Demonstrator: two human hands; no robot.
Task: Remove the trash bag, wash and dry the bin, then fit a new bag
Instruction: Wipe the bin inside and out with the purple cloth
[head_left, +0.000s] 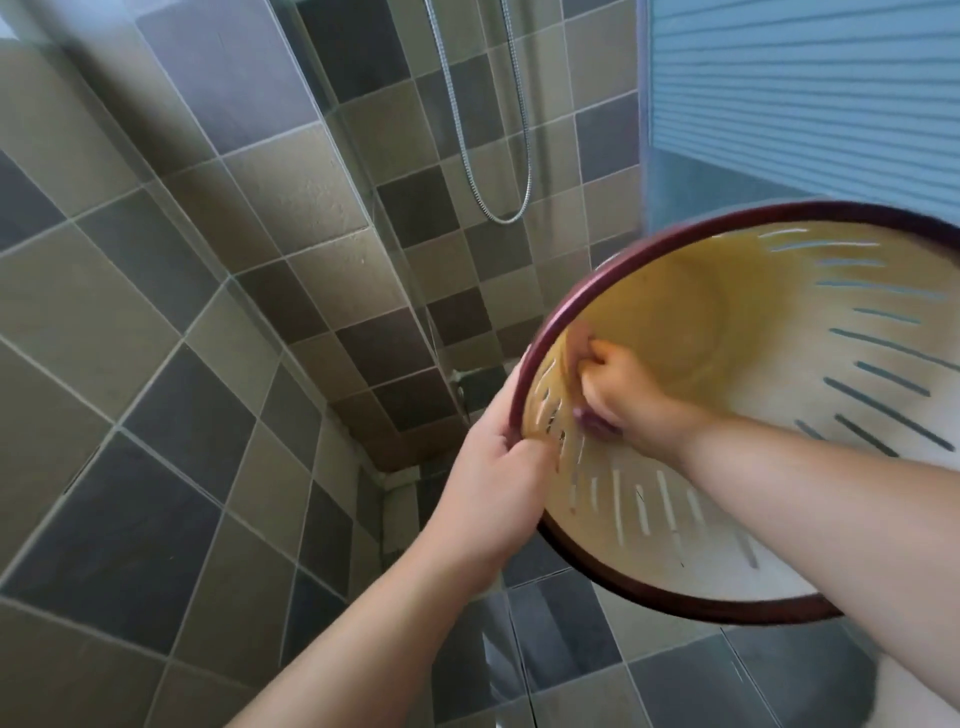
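Head view: left hand (498, 467) grips the dark red rim of the slotted cream plastic bin (727, 493), tilted mid-air; right hand (618, 389), inside it, clutches a purplish cloth (592, 421) against the wall.

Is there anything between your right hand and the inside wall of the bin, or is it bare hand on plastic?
Yes: the right hand grips a purplish cloth, blurred, pressed against the bin inner wall near the rim. No trash bag shows inside. The left hand holds the rim directly.

No readable text, label, brand, number or sign appears anywhere in view.
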